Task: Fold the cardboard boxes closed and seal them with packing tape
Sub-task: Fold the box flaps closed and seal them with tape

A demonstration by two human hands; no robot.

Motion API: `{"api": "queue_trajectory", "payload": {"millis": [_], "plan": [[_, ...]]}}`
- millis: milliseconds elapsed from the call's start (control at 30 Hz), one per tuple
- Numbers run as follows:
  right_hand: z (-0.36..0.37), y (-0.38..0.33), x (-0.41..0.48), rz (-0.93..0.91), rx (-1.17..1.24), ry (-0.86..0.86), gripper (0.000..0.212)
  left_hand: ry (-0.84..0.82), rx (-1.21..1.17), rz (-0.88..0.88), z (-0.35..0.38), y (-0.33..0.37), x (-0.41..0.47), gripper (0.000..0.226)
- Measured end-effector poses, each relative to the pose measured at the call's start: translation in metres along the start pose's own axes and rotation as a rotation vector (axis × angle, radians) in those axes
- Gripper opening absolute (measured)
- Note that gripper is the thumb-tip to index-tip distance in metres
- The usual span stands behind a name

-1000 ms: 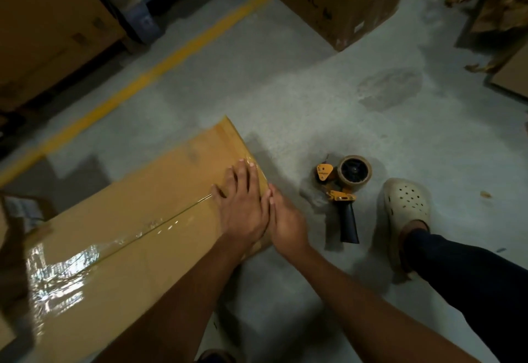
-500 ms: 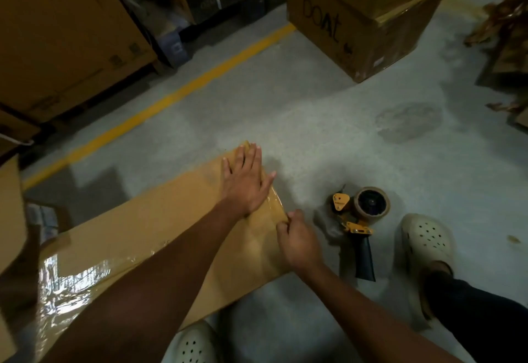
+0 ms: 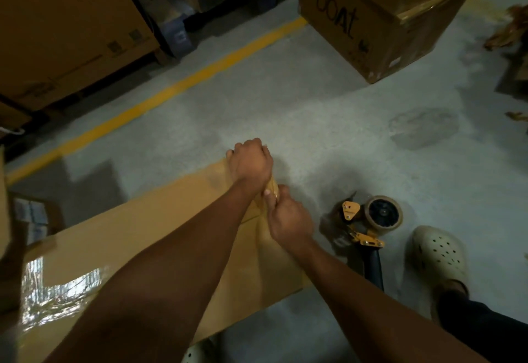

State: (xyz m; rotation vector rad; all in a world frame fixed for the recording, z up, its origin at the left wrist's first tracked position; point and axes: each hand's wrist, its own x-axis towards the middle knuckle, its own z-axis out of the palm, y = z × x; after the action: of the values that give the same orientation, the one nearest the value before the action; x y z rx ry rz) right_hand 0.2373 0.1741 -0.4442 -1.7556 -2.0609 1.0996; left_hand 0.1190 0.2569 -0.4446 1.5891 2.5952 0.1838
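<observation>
A long brown cardboard box (image 3: 148, 231) lies flat on the floor, with shiny clear packing tape (image 3: 60, 285) running along its top seam. My left hand (image 3: 251, 162) is at the box's far end, its fingers curled over the end edge. Just beside it, my right hand (image 3: 288, 218) holds the same end: the thumb lies on the taped top and the fingers wrap down the end face, out of sight. A tape dispenser (image 3: 368, 221) with a yellow frame, black handle and brown roll lies on the floor right of the box, untouched.
A pale perforated clog (image 3: 437, 251) on a person's foot stands right of the dispenser, and another clog (image 3: 194, 354) shows below the box. A big box marked "boAt" (image 3: 371, 19) stands far right and stacked cartons (image 3: 65, 25) far left. A yellow floor line (image 3: 177, 88) crosses between them.
My left hand slid from flat on the box top to the far end and curled over the edge. My right hand moved up onto the taped end. The view tilted up.
</observation>
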Motion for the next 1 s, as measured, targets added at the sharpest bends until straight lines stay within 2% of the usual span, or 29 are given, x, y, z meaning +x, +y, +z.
{"api": "queue_trajectory", "payload": {"millis": [100,300,367,467,533,633,700,767,833,900,933,1000], "plan": [[-0.009,0.006,-0.013,0.162,0.062,0.087,0.049,-0.035,0.022,0.081,-0.001,0.028,-0.013,0.034],[-0.038,0.036,-0.029,0.64,0.412,0.248,0.052,-0.273,-0.01,0.598,0.002,0.13,-0.037,0.035],[-0.043,0.041,-0.029,0.688,0.582,0.265,0.048,-0.383,-0.045,0.714,0.004,0.147,-0.05,0.036],[-0.044,0.047,-0.029,0.636,0.956,0.206,0.036,-0.457,-0.255,0.697,-0.002,0.142,-0.072,0.044],[-0.045,0.051,-0.027,0.692,1.04,0.119,0.033,-0.389,-0.371,0.586,-0.008,0.117,-0.084,0.045],[-0.056,0.061,-0.022,0.733,0.915,0.024,0.033,-0.244,-0.292,0.298,-0.009,0.055,-0.108,0.046],[-0.068,0.057,-0.023,0.764,0.974,-0.056,0.033,-0.149,-0.218,-0.021,-0.01,0.011,-0.137,0.051],[-0.073,0.047,-0.026,0.739,0.97,-0.15,0.042,-0.118,-0.212,-0.403,-0.018,-0.021,-0.168,0.069],[-0.066,0.034,-0.032,0.766,0.965,-0.163,0.04,-0.123,-0.395,-0.818,-0.031,-0.038,-0.186,0.09],[-0.055,0.026,-0.04,0.808,0.965,-0.196,0.034,-0.065,-0.757,-1.174,-0.042,-0.048,-0.189,0.095],[-0.053,0.022,-0.042,0.778,0.915,-0.208,0.041,-0.022,-0.912,-1.225,-0.042,-0.052,-0.191,0.09],[-0.055,0.021,-0.039,0.604,0.646,-0.135,0.072,0.003,-1.042,-1.088,-0.035,-0.06,-0.198,0.074]]}}
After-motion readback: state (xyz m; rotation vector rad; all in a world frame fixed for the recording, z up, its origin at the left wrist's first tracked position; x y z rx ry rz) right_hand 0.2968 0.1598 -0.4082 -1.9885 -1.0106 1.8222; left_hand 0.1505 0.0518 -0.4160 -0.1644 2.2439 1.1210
